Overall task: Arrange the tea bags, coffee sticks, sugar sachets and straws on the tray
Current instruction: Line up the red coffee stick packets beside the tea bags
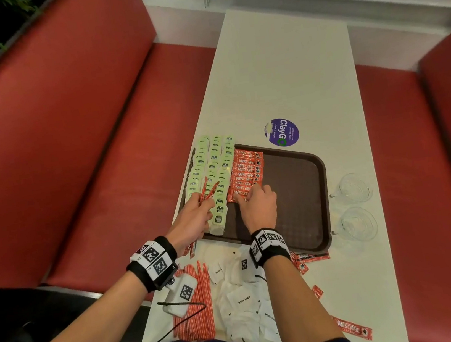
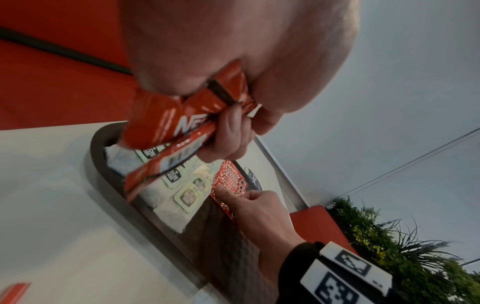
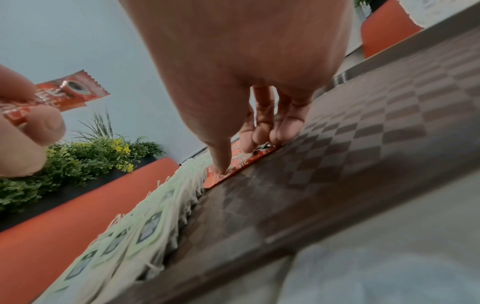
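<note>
A brown tray (image 1: 296,189) lies on the white table. Green tea bags (image 1: 214,169) fill its left side in overlapping rows. Beside them runs a column of red coffee sticks (image 1: 247,172). My left hand (image 1: 204,202) grips a few coffee sticks (image 2: 166,127) above the tea bags (image 2: 187,195). My right hand (image 1: 250,193) has its thumb and curled fingertips on the nearest stick of the column (image 3: 233,162), holding it down on the tray (image 3: 363,144). Red-striped straws (image 1: 193,300) and white sugar sachets (image 1: 242,299) lie on the table in front of the tray.
Loose coffee sticks (image 1: 353,328) lie near the table's front right, and more (image 1: 309,259) by the tray's near corner. Two clear glass cups (image 1: 353,189) stand right of the tray. A purple sticker (image 1: 281,132) is behind it. Red bench seats flank the table.
</note>
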Tool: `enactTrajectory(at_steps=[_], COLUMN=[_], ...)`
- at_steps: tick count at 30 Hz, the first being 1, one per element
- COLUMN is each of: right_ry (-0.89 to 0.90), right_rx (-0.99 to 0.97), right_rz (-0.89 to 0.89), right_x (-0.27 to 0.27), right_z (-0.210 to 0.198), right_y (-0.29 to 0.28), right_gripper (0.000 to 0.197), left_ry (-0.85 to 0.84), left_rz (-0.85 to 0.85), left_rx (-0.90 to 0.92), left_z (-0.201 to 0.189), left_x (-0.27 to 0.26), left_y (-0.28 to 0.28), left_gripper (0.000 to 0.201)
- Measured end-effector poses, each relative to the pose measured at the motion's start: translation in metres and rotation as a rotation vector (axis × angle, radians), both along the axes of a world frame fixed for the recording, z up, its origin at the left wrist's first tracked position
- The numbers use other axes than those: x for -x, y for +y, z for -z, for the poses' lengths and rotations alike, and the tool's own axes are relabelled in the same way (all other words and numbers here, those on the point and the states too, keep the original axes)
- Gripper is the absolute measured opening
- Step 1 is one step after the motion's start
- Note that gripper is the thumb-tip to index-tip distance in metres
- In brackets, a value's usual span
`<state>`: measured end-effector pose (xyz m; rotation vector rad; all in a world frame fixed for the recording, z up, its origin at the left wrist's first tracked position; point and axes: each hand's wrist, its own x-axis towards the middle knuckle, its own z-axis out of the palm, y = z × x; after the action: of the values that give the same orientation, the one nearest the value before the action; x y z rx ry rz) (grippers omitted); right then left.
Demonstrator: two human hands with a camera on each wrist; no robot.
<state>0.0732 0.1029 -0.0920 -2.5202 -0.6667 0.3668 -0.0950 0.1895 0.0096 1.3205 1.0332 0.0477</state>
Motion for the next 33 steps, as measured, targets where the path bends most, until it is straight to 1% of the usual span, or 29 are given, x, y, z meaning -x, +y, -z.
enactTrajectory(at_steps=[3, 5, 6, 8, 10, 12, 13, 14, 15, 17, 18, 21, 24, 26, 29, 31, 33], right_ry=[0.021, 0.096, 0.177, 0.432, 0.666, 0.799, 0.835, 0.843, 0.818, 0.744, 0.732, 0.763, 0.777, 0.756, 0.663, 0.575, 0.500], right_rx=[-0.096, -0.216, -0.293, -0.436, -0.546, -0.659, -0.708, -0.742, -0.752, -0.724, -0.711, -0.677, -0.660, -0.654, -0.576, -0.499, -0.443], right_rz=[-0.001, -0.038, -0.073, -0.151, -0.201, -0.207, -0.204, -0.206, -0.211, -0.229, -0.231, -0.205, -0.184, -0.198, -0.271, -0.314, -0.323], right_x=[-0.001, -0.003, -0.002, 0.002, 0.007, 0.008, 0.007, 0.006, 0.004, 0.001, -0.001, 0.000, 0.006, 0.008, 0.002, -0.003, -0.009], right_z=[-0.010, -0.025, -0.036, -0.058, -0.073, -0.084, -0.088, -0.093, -0.097, -0.102, -0.104, -0.102, -0.103, -0.106, -0.109, -0.106, -0.102], right_y=[-0.003, -0.005, -0.007, -0.013, -0.020, -0.030, -0.035, -0.039, -0.044, -0.055, -0.060, -0.075, -0.085, -0.091, -0.095, -0.095, -0.093], right_gripper=[0.039, 0.035, 0.032, 0.026, 0.028, 0.035, 0.037, 0.036, 0.031, 0.019, 0.016, 0.016, 0.017, 0.015, 0.007, 0.007, 0.009], left_ry=[-0.019, -0.033, -0.042, -0.073, -0.110, -0.131, -0.136, -0.138, -0.140, -0.149, -0.158, -0.194, -0.197, -0.187, -0.169, -0.146, -0.100], left_rz=[0.057, 0.093, 0.102, 0.115, 0.139, 0.175, 0.195, 0.216, 0.239, 0.266, 0.257, 0.192, 0.211, 0.212, 0.216, 0.225, 0.193], left_rx=[-0.021, -0.043, -0.044, -0.032, -0.020, -0.020, -0.026, -0.032, -0.039, -0.066, -0.084, -0.150, -0.228, -0.238, -0.254, -0.285, -0.320], left_z=[0.002, 0.002, 0.002, 0.001, -0.001, -0.005, -0.007, -0.009, -0.010, -0.012, -0.013, -0.013, -0.012, -0.011, -0.007, -0.006, -0.007], left_x=[0.002, 0.003, 0.003, 0.002, 0.002, 0.001, 0.002, 0.002, 0.003, 0.004, 0.004, 0.005, 0.005, 0.005, 0.005, 0.003, 0.002], left_y=[0.000, -0.001, -0.001, -0.002, -0.002, -0.002, -0.002, -0.002, -0.002, -0.002, -0.002, -0.002, -0.005, -0.006, -0.005, -0.005, -0.005], left_gripper=[0.031, 0.035, 0.036, 0.041, 0.044, 0.044, 0.044, 0.044, 0.044, 0.044, 0.043, 0.040, 0.040, 0.042, 0.044, 0.046, 0.046])
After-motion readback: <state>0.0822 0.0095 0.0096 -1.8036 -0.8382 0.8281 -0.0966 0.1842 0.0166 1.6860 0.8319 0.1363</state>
